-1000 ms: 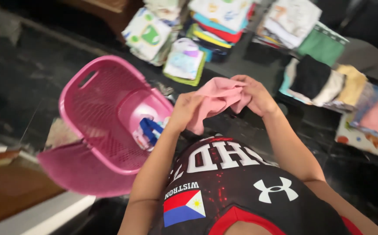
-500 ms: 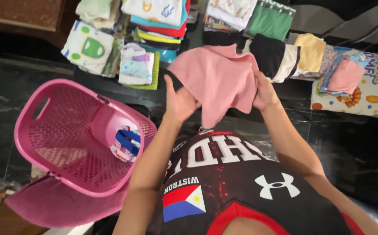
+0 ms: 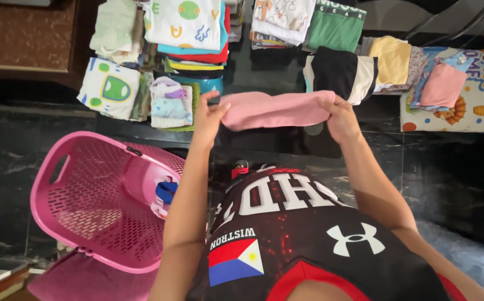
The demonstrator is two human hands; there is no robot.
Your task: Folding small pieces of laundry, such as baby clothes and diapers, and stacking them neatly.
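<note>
A pink cloth (image 3: 275, 110) is stretched flat and horizontal between my two hands, held out in front of my chest. My left hand (image 3: 207, 116) pinches its left end and my right hand (image 3: 340, 115) grips its right end. Below the cloth lies dark marble floor. A pink plastic laundry basket (image 3: 94, 223) stands tilted at my lower left with a blue and white garment (image 3: 165, 193) inside it.
Several stacks of folded clothes (image 3: 189, 33) lie along the floor ahead, including a green one (image 3: 336, 28), a black and cream one (image 3: 339, 71) and a yellow one (image 3: 389, 58). A printed pillow (image 3: 479, 106) lies at the right. A pink lid (image 3: 85, 281) lies under the basket.
The pink cloth hung open and draped between my hands; now it is folded into a narrow horizontal band and held further forward. The view has tilted toward the stacks.
</note>
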